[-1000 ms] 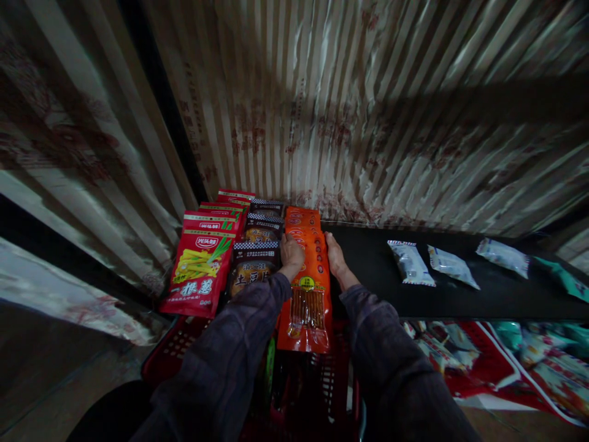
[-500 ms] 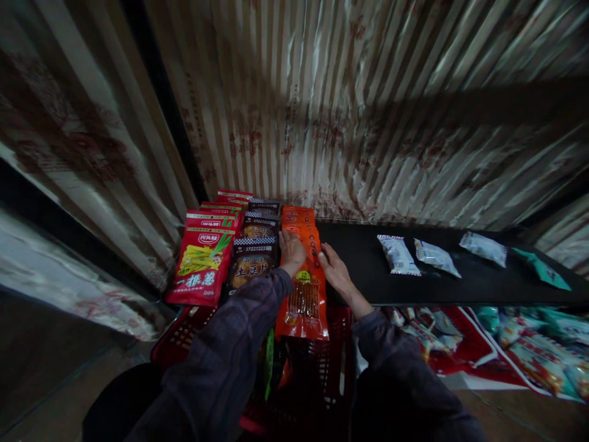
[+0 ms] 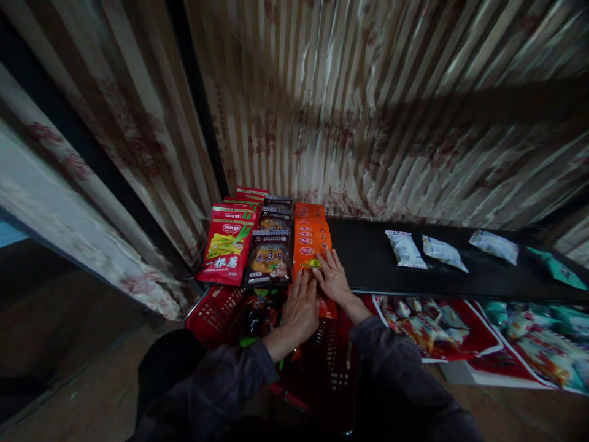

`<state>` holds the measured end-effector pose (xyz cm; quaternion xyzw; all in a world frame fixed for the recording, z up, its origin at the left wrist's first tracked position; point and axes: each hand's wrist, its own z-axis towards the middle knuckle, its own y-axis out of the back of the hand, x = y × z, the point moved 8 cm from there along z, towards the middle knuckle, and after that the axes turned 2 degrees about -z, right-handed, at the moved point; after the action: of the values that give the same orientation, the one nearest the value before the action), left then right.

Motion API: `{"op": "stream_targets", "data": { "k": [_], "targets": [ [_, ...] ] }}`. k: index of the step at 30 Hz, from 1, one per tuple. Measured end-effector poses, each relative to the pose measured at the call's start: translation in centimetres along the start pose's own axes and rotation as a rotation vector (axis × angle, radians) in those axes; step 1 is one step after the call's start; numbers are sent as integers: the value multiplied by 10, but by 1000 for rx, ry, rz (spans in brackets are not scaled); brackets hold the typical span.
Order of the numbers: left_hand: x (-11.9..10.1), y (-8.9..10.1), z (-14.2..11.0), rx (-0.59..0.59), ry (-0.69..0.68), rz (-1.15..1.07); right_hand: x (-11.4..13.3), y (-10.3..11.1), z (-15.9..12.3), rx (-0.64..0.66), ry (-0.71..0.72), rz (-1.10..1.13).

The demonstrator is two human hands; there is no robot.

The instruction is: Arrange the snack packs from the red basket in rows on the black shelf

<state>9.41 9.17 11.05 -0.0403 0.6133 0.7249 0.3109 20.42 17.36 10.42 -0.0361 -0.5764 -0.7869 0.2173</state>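
Both hands rest on a row of overlapping orange snack packets (image 3: 309, 233) at the shelf's front. My left hand (image 3: 301, 307) lies flat over the lower end of the front packet, fingers stretched out. Just to its right, my right hand (image 3: 334, 276) is spread on the same packet, its fingertips near the left ones. The packet's lower part is mostly hidden under the hands. Left of the orange row are dark brown potato-slice packets (image 3: 269, 258), and beyond them red packets (image 3: 227, 245) with yellow sticks pictured on them.
The black shelf (image 3: 359, 255) carries several small white packets (image 3: 405, 248) and a green one (image 3: 556, 268) on the right. Below its front edge stand a red basket (image 3: 216, 313) and red-lined boxes of snacks (image 3: 427, 331). A striped curtain (image 3: 368, 123) hangs behind.
My left hand has drawn back from the upper part of the orange row to its front end. My right hand has moved from beside the row onto it. The view has shifted left.
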Motion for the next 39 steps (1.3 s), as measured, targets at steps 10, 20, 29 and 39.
{"op": "stream_targets", "data": {
  "k": [10, 20, 29, 39],
  "targets": [
    [3, -21, -21, -26, -21, 99, 7, -5, 7, 102, 26, -157],
    [4, -27, -24, -33, -40, 76, 15, -14, 10, 141, -90, -79],
    [20, 1, -65, -194, 86, -133, 25, -5, 4, 87, -122, -84],
    [54, -27, -59, -211, 523, -581, 18, -13, 7, 68, -139, -19]
  ]
}}
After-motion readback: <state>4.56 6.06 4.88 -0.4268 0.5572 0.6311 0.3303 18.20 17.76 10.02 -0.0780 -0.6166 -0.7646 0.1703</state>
